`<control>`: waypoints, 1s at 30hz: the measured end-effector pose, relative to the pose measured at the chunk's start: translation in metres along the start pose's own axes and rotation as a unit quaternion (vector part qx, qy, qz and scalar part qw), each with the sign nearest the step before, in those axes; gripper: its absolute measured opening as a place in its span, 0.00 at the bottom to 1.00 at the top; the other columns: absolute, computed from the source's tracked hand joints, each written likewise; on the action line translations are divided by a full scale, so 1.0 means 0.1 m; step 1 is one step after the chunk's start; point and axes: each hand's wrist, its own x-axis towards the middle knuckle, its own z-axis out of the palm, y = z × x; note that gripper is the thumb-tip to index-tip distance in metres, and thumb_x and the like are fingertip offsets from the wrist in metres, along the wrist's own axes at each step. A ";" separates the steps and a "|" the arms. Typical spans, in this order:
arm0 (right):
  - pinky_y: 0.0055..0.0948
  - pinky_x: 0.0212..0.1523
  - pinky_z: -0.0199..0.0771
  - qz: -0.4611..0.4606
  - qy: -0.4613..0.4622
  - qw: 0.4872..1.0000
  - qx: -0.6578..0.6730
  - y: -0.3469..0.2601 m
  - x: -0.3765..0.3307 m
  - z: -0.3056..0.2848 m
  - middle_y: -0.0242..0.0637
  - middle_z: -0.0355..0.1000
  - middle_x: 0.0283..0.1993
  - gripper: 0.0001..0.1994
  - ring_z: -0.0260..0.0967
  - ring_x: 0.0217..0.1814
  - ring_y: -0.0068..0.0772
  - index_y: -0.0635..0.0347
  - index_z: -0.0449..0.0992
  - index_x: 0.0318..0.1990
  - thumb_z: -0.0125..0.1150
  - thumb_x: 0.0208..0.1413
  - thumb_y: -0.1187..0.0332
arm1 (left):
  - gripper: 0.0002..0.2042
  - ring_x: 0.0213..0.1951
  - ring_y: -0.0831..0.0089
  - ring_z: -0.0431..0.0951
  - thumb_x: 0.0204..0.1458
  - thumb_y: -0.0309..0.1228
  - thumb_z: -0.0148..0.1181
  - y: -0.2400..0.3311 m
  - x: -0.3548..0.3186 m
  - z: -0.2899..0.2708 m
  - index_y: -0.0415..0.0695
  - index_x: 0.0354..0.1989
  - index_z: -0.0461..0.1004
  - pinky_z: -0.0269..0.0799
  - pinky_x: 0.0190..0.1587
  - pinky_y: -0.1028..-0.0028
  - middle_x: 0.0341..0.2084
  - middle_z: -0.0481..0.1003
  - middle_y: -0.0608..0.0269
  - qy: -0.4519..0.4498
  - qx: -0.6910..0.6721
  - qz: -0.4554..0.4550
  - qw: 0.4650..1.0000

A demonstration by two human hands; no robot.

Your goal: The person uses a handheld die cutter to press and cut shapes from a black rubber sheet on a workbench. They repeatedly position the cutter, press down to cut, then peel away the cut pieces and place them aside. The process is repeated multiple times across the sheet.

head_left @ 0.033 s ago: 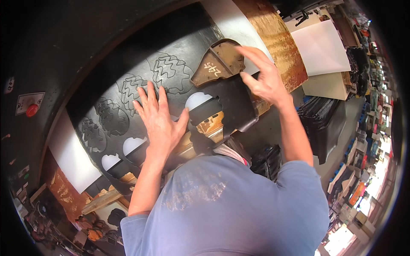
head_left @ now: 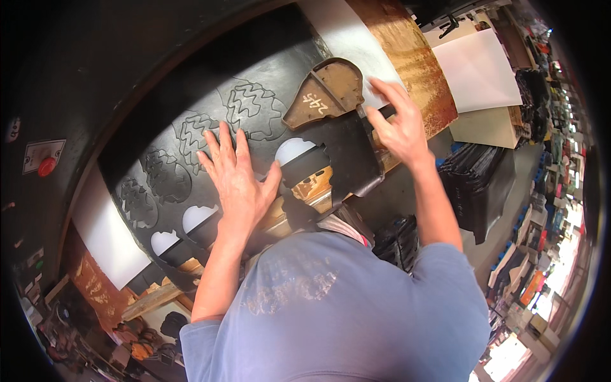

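Note:
A black sheet, leather or rubber, lies over the work surface with several wavy-edged cut outlines in a row across it. Flat on this sheet, just below the cut outlines, rests my left hand with its fingers spread. A brown metal cutting die, rounded at one end and chalk-marked, sits on the sheet's right part. Just right of the die is my right hand, fingers bent and apart, holding nothing. A small gap shows between fingertips and die. My left palm hides part of the sheet.
Cut-out gaps along the sheet's near edge show a white board beneath. A worn wooden board lies at right. Dark machine housing with a red button stands left. Stacked black sheets hang beyond my right arm.
My right hand has come off the die and shifted a little to the right and nearer to me. My left hand and the die stay in place.

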 end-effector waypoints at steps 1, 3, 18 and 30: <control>0.43 0.59 0.81 0.140 0.036 0.989 -0.016 0.00 -0.21 0.02 0.53 0.82 0.53 0.23 0.83 0.52 0.53 0.67 0.80 0.61 0.70 0.58 0.68 | 0.45 0.82 0.34 0.43 0.53 0.40 0.75 0.01 0.00 0.02 0.35 0.77 0.61 0.33 0.80 0.33 0.81 0.51 0.38 -0.003 0.001 0.005 1.000; 0.41 0.53 0.83 0.285 0.003 0.958 0.033 -0.03 -0.61 0.15 0.52 0.84 0.44 0.24 0.84 0.43 0.48 0.68 0.80 0.60 0.72 0.62 0.60 | 0.44 0.82 0.34 0.43 0.54 0.38 0.74 0.02 0.01 0.04 0.35 0.77 0.59 0.32 0.79 0.32 0.81 0.51 0.38 -0.006 0.010 0.004 1.000; 0.46 0.37 0.77 0.123 0.050 0.991 -0.029 0.10 0.23 0.39 0.56 0.77 0.28 0.13 0.78 0.30 0.57 0.67 0.83 0.39 0.66 0.63 0.63 | 0.40 0.80 0.29 0.49 0.54 0.35 0.67 -0.03 0.51 0.24 0.29 0.74 0.61 0.37 0.77 0.28 0.77 0.58 0.33 0.041 0.014 0.030 0.999; 0.66 0.78 0.57 0.115 0.122 0.977 -0.131 -0.64 0.70 1.35 0.89 0.39 0.77 0.56 0.45 0.79 0.90 0.70 0.60 0.77 0.80 0.43 0.48 | 0.38 0.79 0.36 0.54 0.53 0.36 0.69 -0.03 0.58 0.25 0.27 0.71 0.66 0.41 0.80 0.35 0.75 0.64 0.38 0.064 0.020 0.011 0.998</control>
